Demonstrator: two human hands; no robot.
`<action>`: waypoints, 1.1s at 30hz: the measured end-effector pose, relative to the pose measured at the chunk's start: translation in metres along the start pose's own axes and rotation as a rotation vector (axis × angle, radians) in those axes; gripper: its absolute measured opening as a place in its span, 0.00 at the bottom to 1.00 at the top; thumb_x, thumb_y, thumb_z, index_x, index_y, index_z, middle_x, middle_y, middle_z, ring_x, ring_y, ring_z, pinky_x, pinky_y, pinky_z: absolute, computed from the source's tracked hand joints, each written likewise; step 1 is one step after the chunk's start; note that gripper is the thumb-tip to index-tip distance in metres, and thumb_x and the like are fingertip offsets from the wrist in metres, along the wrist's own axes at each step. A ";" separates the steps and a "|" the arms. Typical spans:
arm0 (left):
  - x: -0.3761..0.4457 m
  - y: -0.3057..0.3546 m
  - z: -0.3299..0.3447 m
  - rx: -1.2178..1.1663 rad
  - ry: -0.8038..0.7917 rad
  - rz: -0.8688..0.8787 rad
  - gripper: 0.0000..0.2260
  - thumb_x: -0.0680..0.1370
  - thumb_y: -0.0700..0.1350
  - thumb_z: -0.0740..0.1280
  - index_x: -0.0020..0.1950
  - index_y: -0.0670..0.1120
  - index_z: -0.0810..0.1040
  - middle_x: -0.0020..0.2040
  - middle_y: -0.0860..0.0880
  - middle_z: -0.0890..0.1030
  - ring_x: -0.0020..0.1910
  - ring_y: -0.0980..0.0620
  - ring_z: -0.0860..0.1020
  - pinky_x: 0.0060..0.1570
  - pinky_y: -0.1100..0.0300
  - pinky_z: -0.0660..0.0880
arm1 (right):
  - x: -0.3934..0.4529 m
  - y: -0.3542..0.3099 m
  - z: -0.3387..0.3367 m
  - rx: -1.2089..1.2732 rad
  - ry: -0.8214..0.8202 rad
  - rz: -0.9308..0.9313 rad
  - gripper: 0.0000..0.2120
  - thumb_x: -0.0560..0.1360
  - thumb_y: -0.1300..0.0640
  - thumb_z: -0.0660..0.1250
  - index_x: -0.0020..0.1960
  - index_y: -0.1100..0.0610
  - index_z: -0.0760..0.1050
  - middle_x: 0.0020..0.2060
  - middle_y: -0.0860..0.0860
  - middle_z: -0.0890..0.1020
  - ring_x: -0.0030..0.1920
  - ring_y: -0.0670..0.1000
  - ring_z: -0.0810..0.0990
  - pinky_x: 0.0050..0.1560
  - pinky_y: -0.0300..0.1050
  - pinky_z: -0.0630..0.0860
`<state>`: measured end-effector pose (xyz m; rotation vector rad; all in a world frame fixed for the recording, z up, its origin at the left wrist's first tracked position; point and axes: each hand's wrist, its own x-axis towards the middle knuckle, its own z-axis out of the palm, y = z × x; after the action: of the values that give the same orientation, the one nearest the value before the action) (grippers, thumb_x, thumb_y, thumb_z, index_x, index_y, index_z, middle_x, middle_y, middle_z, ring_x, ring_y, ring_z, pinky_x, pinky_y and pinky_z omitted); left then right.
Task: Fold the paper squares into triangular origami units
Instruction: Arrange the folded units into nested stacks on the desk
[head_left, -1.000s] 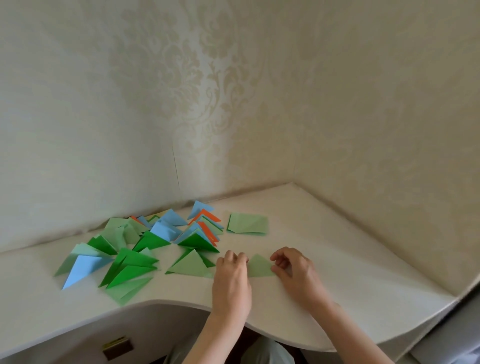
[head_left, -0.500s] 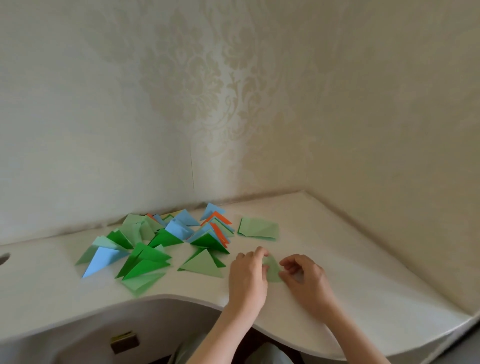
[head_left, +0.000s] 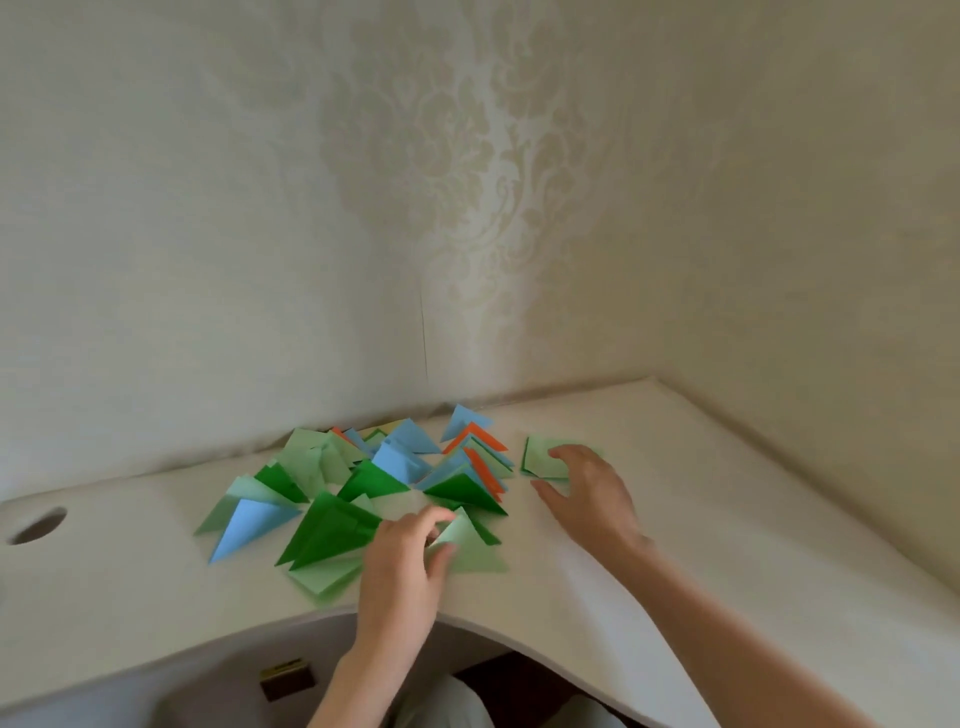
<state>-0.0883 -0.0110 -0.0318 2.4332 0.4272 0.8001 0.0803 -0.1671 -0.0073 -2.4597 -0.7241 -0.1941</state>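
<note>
A pile of folded triangles in green, light green, blue and orange lies on the white desk. My left hand pinches a small light green folded triangle at the pile's near right edge, over a larger light green triangle. My right hand reaches to the small stack of light green paper squares at the right of the pile, fingers spread and touching the top sheet.
Wallpapered walls meet in a corner right behind the desk. A round cable hole sits at the desk's far left. The desk's front edge curves inward toward me, with a small brass fitting below it.
Both hands were pressing the small green piece in front of me. Now my left hand has carried it left to the pile and my right hand has moved away to the paper stack.
</note>
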 end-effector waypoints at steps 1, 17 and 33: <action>0.001 -0.003 0.004 0.008 -0.004 0.011 0.14 0.70 0.41 0.75 0.52 0.52 0.79 0.39 0.60 0.74 0.41 0.55 0.73 0.40 0.62 0.69 | 0.005 -0.002 0.003 -0.024 -0.026 0.019 0.24 0.76 0.44 0.63 0.69 0.53 0.68 0.68 0.49 0.71 0.67 0.50 0.68 0.64 0.43 0.66; 0.017 -0.008 0.017 0.073 0.109 0.073 0.05 0.69 0.41 0.76 0.41 0.47 0.82 0.43 0.53 0.74 0.43 0.52 0.71 0.43 0.57 0.72 | 0.015 0.006 0.018 -0.023 0.075 0.099 0.10 0.77 0.51 0.63 0.51 0.49 0.82 0.60 0.44 0.79 0.60 0.50 0.74 0.59 0.45 0.69; 0.008 0.075 0.050 -0.169 -0.067 0.221 0.11 0.71 0.38 0.72 0.49 0.50 0.77 0.48 0.58 0.74 0.51 0.59 0.72 0.52 0.72 0.65 | -0.068 0.043 -0.048 -0.070 0.359 -0.203 0.03 0.67 0.55 0.77 0.38 0.49 0.83 0.43 0.42 0.83 0.45 0.47 0.80 0.50 0.47 0.71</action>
<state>-0.0421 -0.0875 -0.0184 2.3660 0.0620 0.8083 0.0467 -0.2551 -0.0071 -2.3213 -0.8141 -0.7283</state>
